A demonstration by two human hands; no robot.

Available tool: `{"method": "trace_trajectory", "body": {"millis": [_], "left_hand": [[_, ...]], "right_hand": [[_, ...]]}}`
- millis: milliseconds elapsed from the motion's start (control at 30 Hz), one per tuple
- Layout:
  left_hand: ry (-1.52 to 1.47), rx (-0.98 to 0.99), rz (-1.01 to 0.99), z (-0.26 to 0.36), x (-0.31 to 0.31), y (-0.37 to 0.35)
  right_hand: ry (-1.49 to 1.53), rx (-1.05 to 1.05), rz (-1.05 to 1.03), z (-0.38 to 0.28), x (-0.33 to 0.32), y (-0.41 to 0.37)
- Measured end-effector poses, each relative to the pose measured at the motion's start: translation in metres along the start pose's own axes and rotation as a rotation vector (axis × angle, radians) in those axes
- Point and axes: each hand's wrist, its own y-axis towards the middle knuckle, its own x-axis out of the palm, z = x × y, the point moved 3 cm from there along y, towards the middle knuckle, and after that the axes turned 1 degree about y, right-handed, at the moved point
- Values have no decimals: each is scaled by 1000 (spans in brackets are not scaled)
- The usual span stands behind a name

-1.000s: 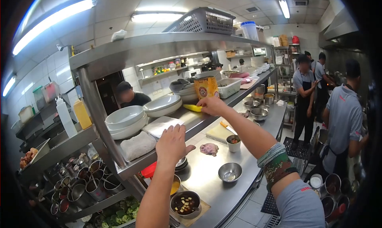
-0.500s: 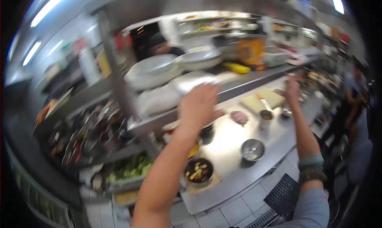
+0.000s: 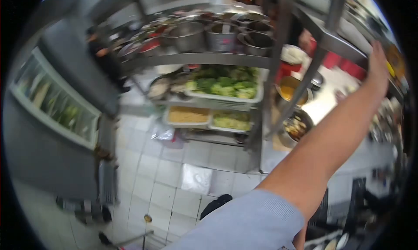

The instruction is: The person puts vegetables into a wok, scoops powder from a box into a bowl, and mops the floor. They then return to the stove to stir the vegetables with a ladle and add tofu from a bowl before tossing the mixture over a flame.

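Left hand (image 3: pixel 378 71) | grip: cannot tell | pale cloth (image 3: pixel 353 35) nearby: off-white, elongated, blurred | right hand unseen

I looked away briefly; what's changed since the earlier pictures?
The view swung left and down. The right hand left the yellow item and is out of sight. Unchanged: the left hand is by the shelf, the bowl of cubes on the counter.

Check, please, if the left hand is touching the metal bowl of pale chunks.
Apart. The head view shows the left hand well away from the metal bowl of pale chunks, bright counter visible between them.
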Motion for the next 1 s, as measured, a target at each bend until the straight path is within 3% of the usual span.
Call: {"method": "trace_trajectory", "body": {"millis": [33, 100, 233, 400, 433, 467, 500, 567, 600, 633, 700, 833, 1000], "left_hand": [[-111, -53, -6, 10, 4, 9], [-286, 21, -74, -9, -32, -1], [-564, 299, -156, -76, -90, -52], [-775, 551, -113, -128, -114, -99], [-690, 608, -257, -121, -123, -92], [-498, 526, -44, -107, -101, -80], [-493, 651, -215, -106, -99, -79], [-419, 557, 26, -88, -56, -54], [-419, 585, -74, -91, -69, -59], [-417, 609, -176, -96, -80, -65], [-516, 617, -40, -94, -64, -55], [-819, 443, 207, -107, -80, -38], [-397, 466, -72, -112, -42, 11]], "right_hand": [[5, 38, 96, 5, 1, -22], [-134, -78, 120, -13, 21, -75], [6, 120, 279, -31, 40, -149], [-28, 323, 525, 34, 94, -239], [75, 390, 584, 38, 109, -261], [12, 463, 606, 46, 125, -284], [-56, 518, 625, 65, 140, -304], [-28, 577, 724, 127, 184, -346], [139, 737, 768, 168, 211, -368], [-14, 661, 868, 161, 224, -385], [429, 976, 807, 124, 236, -406], [536, 999, 867, 174, 297, -433], [626, 976, 883, 181, 300, -417]]}}
